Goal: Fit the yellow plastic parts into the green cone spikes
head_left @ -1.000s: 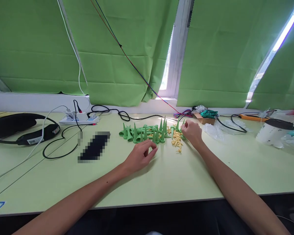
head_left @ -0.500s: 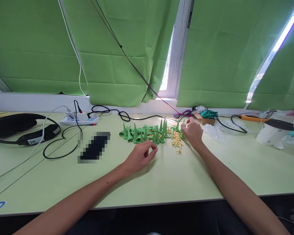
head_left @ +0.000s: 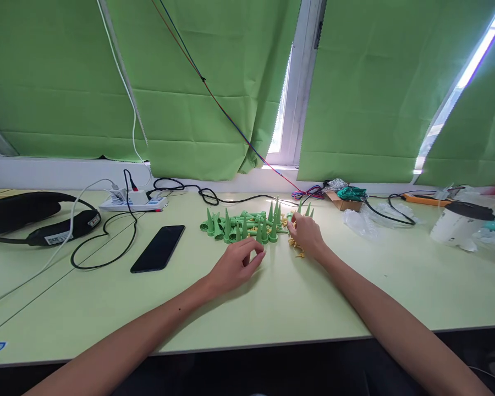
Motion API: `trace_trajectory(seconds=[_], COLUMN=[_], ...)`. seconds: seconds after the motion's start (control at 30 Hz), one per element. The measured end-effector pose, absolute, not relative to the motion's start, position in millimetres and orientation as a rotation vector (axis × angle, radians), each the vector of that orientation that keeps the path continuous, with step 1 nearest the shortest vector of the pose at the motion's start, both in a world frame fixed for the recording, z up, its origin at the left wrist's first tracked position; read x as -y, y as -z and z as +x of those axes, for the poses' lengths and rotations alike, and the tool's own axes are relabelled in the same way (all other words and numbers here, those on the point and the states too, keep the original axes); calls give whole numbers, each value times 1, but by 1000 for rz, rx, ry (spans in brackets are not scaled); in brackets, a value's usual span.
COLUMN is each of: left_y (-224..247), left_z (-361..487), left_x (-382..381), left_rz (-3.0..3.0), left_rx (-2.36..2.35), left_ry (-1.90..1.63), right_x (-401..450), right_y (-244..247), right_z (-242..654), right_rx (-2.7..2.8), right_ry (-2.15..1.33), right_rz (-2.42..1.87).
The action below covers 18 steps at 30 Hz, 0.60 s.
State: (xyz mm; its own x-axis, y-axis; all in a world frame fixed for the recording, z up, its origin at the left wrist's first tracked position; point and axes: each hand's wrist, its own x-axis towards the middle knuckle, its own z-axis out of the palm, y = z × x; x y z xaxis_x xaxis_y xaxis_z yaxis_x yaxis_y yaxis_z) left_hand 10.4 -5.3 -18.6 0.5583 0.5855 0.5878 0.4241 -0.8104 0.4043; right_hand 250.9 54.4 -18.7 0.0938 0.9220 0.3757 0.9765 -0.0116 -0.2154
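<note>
Many green plastic cones lie in a pile at mid-table, several of them upright on their bases. My left hand rests on the table just in front of the pile, fingers loosely bent, thumb a little apart, and nothing in it. Over the small yellow plastic pieces to the right of the pile, my right hand pinches a green cone, mostly hidden by the fingers. More upright green cones stand just behind that hand, which also covers most of the yellow pieces.
A black phone, a power strip and a black headset-like band are on the left. Black cables run along the back. To the right are a small cardboard box, clear plastic bags and a white cup with a black lid.
My right hand has moved left and slightly nearer, from the upright cones at the right to the cone lying on the yellow pieces. My left hand stays in place.
</note>
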Motion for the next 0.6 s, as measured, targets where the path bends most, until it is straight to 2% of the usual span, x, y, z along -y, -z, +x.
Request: trace_trajectory(seconds=[0.23, 0.6], left_y=[19, 17], left_z=[10, 11], left_x=[6, 8], left_rz=[2572, 2573], left_rx=[-858, -858], left_ry=[-1051, -1022], right_x=[-58, -58], right_y=[23, 26], right_z=[248, 244], right_rx=[1865, 1896], right_ry=[189, 150], right_rz=[-2129, -2151])
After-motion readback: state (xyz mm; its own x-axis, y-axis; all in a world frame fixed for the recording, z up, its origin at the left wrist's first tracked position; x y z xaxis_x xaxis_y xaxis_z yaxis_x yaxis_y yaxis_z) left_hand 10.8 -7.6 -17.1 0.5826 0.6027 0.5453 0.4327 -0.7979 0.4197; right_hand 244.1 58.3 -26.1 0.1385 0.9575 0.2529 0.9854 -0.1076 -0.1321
